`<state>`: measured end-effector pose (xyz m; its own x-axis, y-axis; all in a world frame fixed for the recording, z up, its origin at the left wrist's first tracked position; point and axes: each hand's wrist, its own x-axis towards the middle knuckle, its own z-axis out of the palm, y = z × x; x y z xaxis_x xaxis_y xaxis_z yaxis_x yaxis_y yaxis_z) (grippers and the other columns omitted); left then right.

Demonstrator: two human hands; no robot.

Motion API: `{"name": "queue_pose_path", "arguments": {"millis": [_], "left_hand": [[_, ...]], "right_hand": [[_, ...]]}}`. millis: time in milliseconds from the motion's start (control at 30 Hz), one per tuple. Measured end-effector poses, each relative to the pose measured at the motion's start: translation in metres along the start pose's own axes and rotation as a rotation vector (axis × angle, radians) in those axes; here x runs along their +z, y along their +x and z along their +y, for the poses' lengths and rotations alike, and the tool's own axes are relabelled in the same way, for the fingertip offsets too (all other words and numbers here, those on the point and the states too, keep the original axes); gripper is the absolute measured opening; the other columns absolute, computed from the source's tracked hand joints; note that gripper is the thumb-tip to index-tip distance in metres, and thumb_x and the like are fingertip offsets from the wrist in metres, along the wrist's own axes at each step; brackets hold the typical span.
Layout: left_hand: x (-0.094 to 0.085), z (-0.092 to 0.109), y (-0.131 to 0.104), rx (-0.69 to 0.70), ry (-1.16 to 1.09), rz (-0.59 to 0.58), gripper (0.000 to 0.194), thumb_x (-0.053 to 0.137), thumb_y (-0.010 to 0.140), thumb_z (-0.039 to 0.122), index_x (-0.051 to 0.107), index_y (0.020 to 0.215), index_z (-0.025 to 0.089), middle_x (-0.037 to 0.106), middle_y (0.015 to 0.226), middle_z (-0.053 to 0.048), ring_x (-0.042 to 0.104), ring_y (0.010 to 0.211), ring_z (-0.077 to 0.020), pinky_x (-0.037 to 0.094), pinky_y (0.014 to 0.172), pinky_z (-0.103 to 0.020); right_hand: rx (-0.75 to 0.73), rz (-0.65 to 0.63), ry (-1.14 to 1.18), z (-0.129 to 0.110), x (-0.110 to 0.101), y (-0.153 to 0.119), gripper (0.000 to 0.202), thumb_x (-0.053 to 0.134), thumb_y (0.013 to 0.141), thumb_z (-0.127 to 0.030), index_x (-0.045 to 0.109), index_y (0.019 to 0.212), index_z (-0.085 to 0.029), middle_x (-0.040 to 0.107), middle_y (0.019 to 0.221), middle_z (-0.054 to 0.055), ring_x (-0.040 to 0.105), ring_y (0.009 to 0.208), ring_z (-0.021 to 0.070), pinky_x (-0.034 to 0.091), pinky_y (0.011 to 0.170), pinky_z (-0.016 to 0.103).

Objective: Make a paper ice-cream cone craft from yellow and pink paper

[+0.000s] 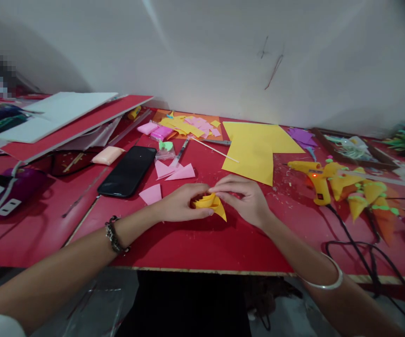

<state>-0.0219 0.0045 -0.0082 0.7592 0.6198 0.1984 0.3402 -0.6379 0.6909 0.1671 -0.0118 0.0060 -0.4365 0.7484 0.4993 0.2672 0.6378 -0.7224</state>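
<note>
Just above the red table, my left hand [184, 203] is closed around a stack of curled yellow paper pieces [205, 202], its thumb pressing along the near side. One pointed piece sticks out toward the right. My right hand [242, 196] meets it from the other side, with thumb and index finger pinched at the upper edge of the yellow paper; what lies between those fingertips is partly hidden. Close to my left hand are pink paper pieces [151, 194] and a black phone [128, 172]. Beyond my right hand lies a cut yellow sheet [253, 150].
A yellow glue gun [320, 185] with a lit red light and a trailing black cord [349, 229] lies right, beside yellow and orange paper cones [360, 199]. Scissors [216, 142], paper scraps [191, 125] and a brown tray [355, 150] sit behind. White boards [62, 114] are left.
</note>
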Motion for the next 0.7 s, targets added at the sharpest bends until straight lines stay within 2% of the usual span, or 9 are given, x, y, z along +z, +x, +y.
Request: {"name": "queue_pose_path", "arguments": {"millis": [267,467,567,700], "left_hand": [[-0.0009,-0.0008,0.0013,-0.002,0.043,0.071,0.027,0.050,0.077,0.039,0.048,0.087,0.013,0.050,0.077,-0.001,0.046,0.068,-0.0116,0.037,0.060,-0.022],[-0.0003,-0.0014,0.0016,0.004,0.049,0.099,0.023,0.050,0.078,0.034,0.048,0.087,0.014,0.050,0.079,-0.002,0.046,0.070,-0.0119,0.037,0.063,-0.023],[-0.0006,-0.0003,0.0014,0.016,0.043,0.101,0.020,0.050,0.077,0.032,0.048,0.087,0.014,0.050,0.078,-0.001,0.046,0.069,-0.0112,0.037,0.062,-0.022],[-0.0013,0.0018,0.0016,0.033,0.034,0.089,0.016,0.050,0.077,0.027,0.048,0.087,0.015,0.052,0.081,-0.001,0.048,0.071,-0.0110,0.038,0.065,-0.022]], "right_hand": [[0.051,-0.055,0.013,-0.0021,-0.0008,0.0011,0.022,0.046,0.083,-0.020,0.064,0.094,-0.024,0.059,0.090,0.003,0.055,0.084,0.0110,0.044,0.075,0.025],[0.082,-0.038,0.054,-0.0024,-0.0005,0.0010,0.023,0.043,0.085,-0.022,0.064,0.092,-0.022,0.059,0.090,0.003,0.055,0.086,0.0119,0.044,0.079,0.026],[0.103,-0.015,0.096,-0.0022,0.0006,0.0010,0.022,0.042,0.085,-0.022,0.064,0.090,-0.021,0.060,0.090,0.003,0.056,0.084,0.0119,0.045,0.075,0.026],[0.180,0.048,0.153,-0.0004,0.0026,0.0009,0.019,0.044,0.084,-0.024,0.062,0.084,-0.019,0.061,0.082,0.002,0.058,0.072,0.0106,0.048,0.067,0.024]]}}
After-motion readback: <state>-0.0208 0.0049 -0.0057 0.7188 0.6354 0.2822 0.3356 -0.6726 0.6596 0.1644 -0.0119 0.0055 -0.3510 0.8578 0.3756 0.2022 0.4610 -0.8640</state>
